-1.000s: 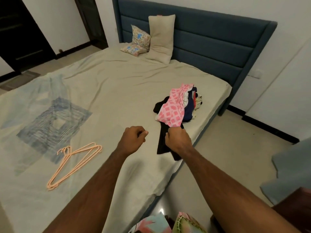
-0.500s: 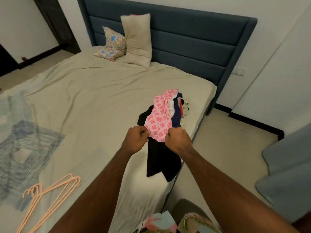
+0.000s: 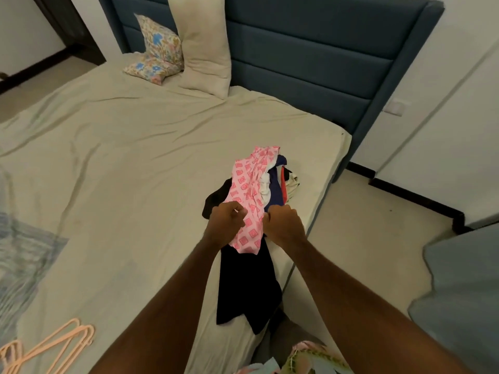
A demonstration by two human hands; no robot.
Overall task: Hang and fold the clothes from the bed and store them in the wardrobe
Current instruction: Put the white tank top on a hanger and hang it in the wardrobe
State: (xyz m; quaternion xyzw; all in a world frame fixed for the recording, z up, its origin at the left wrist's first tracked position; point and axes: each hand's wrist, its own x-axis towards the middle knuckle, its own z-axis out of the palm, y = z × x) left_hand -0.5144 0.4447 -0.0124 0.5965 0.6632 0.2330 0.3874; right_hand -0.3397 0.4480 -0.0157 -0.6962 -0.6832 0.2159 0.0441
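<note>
On the bed, head view:
Bed [image 3: 135, 157]: covered by a creased beige sheet; blue padded headboard [image 3: 310, 49] at the far end.
Clothes pile [image 3: 272, 184]: lies near the bed's right edge; navy, white and red pieces bunched together.
Pink garment [image 3: 249, 201]: patterned with squares, on top of the pile, its near end lifted between both hands.
Black garment [image 3: 245, 287]: under the pink one, spread toward the bed's near edge.
Left hand [image 3: 225, 224]: grip clenched, fingers pinching the pink garment's left edge.
Right hand [image 3: 283, 225]: grip clenched, grasping the pink garment's right edge.
Hangers [image 3: 46, 346]: peach-coloured, stacked flat on the sheet at lower left, well apart from the pile.
Pillows: one beige pillow [image 3: 202, 44] upright against the headboard; a floral pillow [image 3: 156, 55] beside it.
</note>
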